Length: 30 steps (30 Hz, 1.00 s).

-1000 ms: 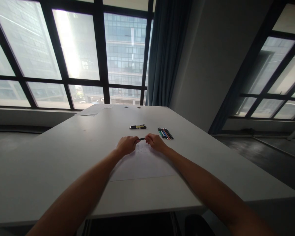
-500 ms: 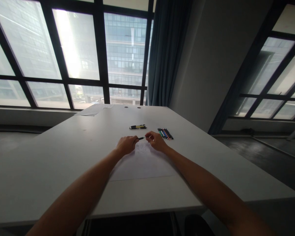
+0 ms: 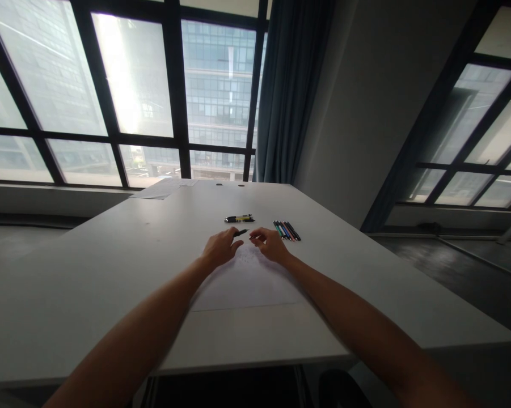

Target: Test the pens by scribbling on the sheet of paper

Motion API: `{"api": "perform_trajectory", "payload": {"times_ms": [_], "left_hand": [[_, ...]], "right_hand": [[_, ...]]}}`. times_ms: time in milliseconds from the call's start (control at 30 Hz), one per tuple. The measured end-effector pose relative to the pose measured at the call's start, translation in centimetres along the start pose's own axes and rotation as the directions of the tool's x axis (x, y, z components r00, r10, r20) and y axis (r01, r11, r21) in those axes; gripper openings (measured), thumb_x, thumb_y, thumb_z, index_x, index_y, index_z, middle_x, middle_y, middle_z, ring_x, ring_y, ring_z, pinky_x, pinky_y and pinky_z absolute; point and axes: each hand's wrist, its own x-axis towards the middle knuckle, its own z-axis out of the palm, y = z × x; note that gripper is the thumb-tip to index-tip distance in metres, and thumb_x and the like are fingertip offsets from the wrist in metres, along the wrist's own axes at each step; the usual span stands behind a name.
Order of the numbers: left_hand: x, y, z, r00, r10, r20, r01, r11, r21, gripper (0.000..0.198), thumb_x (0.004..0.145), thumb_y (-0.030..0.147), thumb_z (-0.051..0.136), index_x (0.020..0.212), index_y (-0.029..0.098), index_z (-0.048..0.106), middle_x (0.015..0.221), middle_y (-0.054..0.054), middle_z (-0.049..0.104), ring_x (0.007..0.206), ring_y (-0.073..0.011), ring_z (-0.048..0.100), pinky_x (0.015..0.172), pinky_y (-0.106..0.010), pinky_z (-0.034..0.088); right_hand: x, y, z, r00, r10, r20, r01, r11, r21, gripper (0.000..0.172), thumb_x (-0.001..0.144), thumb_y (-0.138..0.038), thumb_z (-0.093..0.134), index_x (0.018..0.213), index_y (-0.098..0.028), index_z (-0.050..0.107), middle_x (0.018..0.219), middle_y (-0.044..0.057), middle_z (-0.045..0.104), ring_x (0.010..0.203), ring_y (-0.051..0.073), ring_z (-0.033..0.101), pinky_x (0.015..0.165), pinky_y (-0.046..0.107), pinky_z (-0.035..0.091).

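In my left hand (image 3: pixel 221 247) is a dark pen (image 3: pixel 240 232), its thin tip pointing right toward my other hand. My right hand (image 3: pixel 271 245) has its thumb and fingertips pinched on a small dark piece (image 3: pixel 252 237), too small to name for certain. A narrow gap separates the pen tip from that piece. Both hands are over the upper part of a white sheet of paper (image 3: pixel 246 292), which bears small faint marks near its top. The hands partly cover the sheet's sides.
Beyond my hands lies a small group of black and yellow pens (image 3: pixel 239 218). A row of several coloured pens (image 3: pixel 286 230) is close to my right hand. More paper (image 3: pixel 155 190) rests at the far left of the white table (image 3: pixel 123 272).
The pen and the small piece have come apart. The pen has tilted upward in my left hand, whose thumb has moved away from it. My right hand stays nearly in place.
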Motion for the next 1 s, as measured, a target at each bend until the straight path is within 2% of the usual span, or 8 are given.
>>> {"api": "perform_trajectory", "payload": {"times_ms": [133,300,500,633,733,800,900,1000], "left_hand": [[-0.1,0.2,0.3,0.999,0.042,-0.03,-0.042,0.999,-0.027,0.028,0.092,0.042,0.046,0.108,0.021,0.057,0.097,-0.006,0.07,0.087,-0.0208,0.065,0.071,-0.028,0.046],[0.0,0.0,0.7,0.996,0.069,-0.05,-0.072,0.996,-0.053,0.025,0.093,0.037,0.043,0.099,0.02,0.061,0.091,-0.006,0.07,0.083,-0.0202,0.065,0.068,-0.026,0.045],[0.2,-0.4,1.0,0.991,0.084,-0.106,-0.095,0.989,-0.111,0.023,0.093,0.034,0.044,0.097,0.019,0.062,0.086,-0.005,0.069,0.076,-0.0182,0.064,0.064,-0.025,0.042],[0.2,-0.3,1.0,0.99,0.081,-0.113,-0.093,0.99,-0.107,0.024,0.093,0.035,0.044,0.096,0.019,0.062,0.085,-0.005,0.069,0.074,-0.0177,0.063,0.063,-0.025,0.041],[0.2,-0.2,1.0,0.994,0.064,-0.091,-0.071,0.994,-0.082,0.026,0.093,0.037,0.043,0.098,0.02,0.062,0.088,-0.005,0.07,0.077,-0.0182,0.064,0.064,-0.025,0.041],[0.2,-0.2,0.9,0.998,0.031,-0.054,-0.034,0.998,-0.051,0.027,0.093,0.038,0.042,0.099,0.02,0.062,0.091,-0.006,0.07,0.08,-0.0191,0.064,0.066,-0.026,0.043],[0.2,-0.6,1.1,0.998,-0.018,0.056,0.017,1.0,0.024,0.027,0.09,0.038,0.046,0.104,0.021,0.062,0.098,-0.006,0.07,0.088,-0.0221,0.065,0.07,-0.028,0.046],[0.2,-1.1,1.3,0.984,-0.053,0.17,0.038,0.995,0.091,0.032,0.086,0.042,0.051,0.108,0.022,0.063,0.103,-0.008,0.07,0.094,-0.0251,0.064,0.074,-0.032,0.048]], "right_hand": [[-0.4,-0.9,0.3,0.998,-0.052,0.022,0.051,0.998,0.034,0.008,0.077,-0.019,0.066,0.085,-0.017,0.067,0.077,0.004,0.07,0.065,0.015,0.064,0.065,0.027,0.051],[-0.6,-1.3,0.7,0.995,-0.1,0.01,0.098,0.988,0.123,0.009,0.081,-0.023,0.063,0.085,-0.017,0.068,0.075,0.003,0.071,0.059,0.014,0.066,0.062,0.026,0.052],[-0.4,-0.8,1.2,0.998,-0.053,-0.035,0.061,0.959,0.278,0.017,0.078,-0.031,0.067,0.087,-0.017,0.068,0.083,0.006,0.071,0.062,0.016,0.067,0.06,0.027,0.053],[-0.4,-0.9,1.4,0.998,-0.046,-0.044,0.057,0.96,0.275,0.015,0.079,-0.03,0.066,0.087,-0.018,0.069,0.082,0.005,0.071,0.064,0.015,0.066,0.062,0.027,0.053],[-0.2,-0.6,1.1,0.996,-0.07,-0.062,0.081,0.978,0.191,0.012,0.081,-0.027,0.064,0.087,-0.018,0.069,0.082,0.004,0.07,0.065,0.014,0.064,0.062,0.026,0.051],[0.0,0.1,0.7,0.993,-0.089,-0.079,0.094,0.994,0.063,0.01,0.082,-0.024,0.063,0.087,-0.018,0.069,0.084,0.004,0.069,0.066,0.014,0.063,0.063,0.026,0.049],[0.4,2.1,-0.4,0.991,-0.12,-0.055,0.106,0.972,-0.21,0.01,0.084,-0.017,0.06,0.086,-0.017,0.07,0.088,0.005,0.069,0.072,0.015,0.062,0.07,0.027,0.048],[0.8,4.2,-1.4,0.995,-0.092,-0.023,0.076,0.916,-0.394,0.015,0.085,-0.012,0.057,0.088,-0.017,0.071,0.092,0.006,0.069,0.083,0.017,0.063,0.077,0.028,0.046]]}}
